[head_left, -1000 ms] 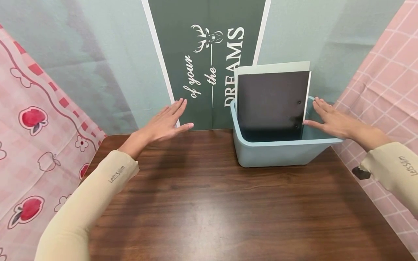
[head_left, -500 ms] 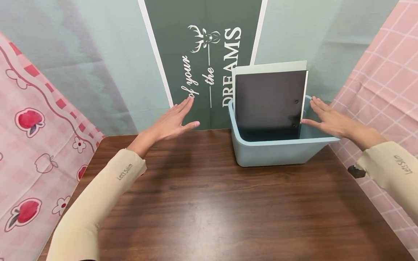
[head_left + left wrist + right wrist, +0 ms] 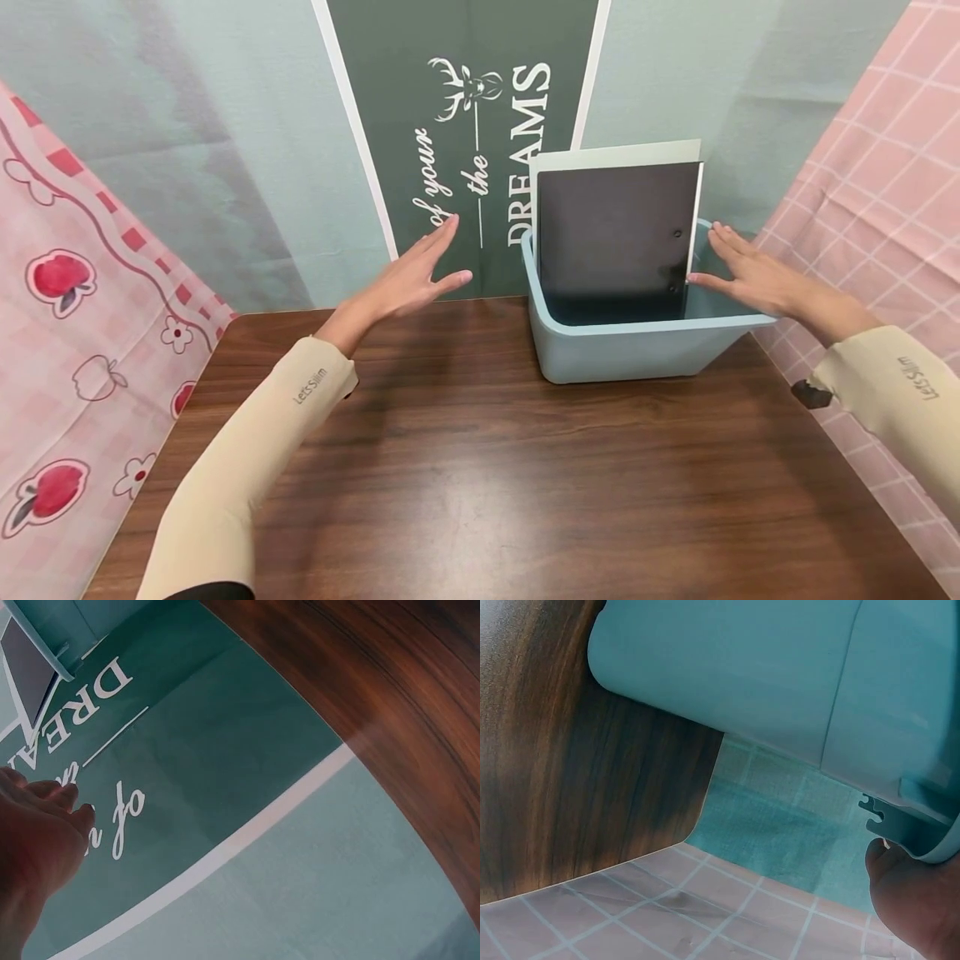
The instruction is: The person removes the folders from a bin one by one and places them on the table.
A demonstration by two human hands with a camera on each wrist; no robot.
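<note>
A light-blue plastic bin (image 3: 622, 357) stands at the back right of the wooden table. Upright inside it are a flat dark panel with a pale edge (image 3: 611, 233) and a pale sheet (image 3: 637, 154) just behind. My right hand (image 3: 757, 275) is at the bin's right rim, fingers straight; its thumb tip appears beside the panel's edge, contact unclear. In the right wrist view, that hand (image 3: 915, 900) shows by the end of the rim. Left of the bin, apart from it, my left hand (image 3: 408, 279) hovers with straight fingers, holding nothing. The bin's lower contents are hidden.
Brown wooden table (image 3: 480, 467) stretches in front of the bin. A printed cloth (image 3: 480, 192) hangs along its back edge. Pink cloths hang at both sides, the apple-patterned one (image 3: 112, 292) on the left and the checked one (image 3: 862, 250) on the right.
My left hand has moved right, towards the bin, with its fingers still straight. My right hand keeps its place at the rim. The whole view has shifted slightly.
</note>
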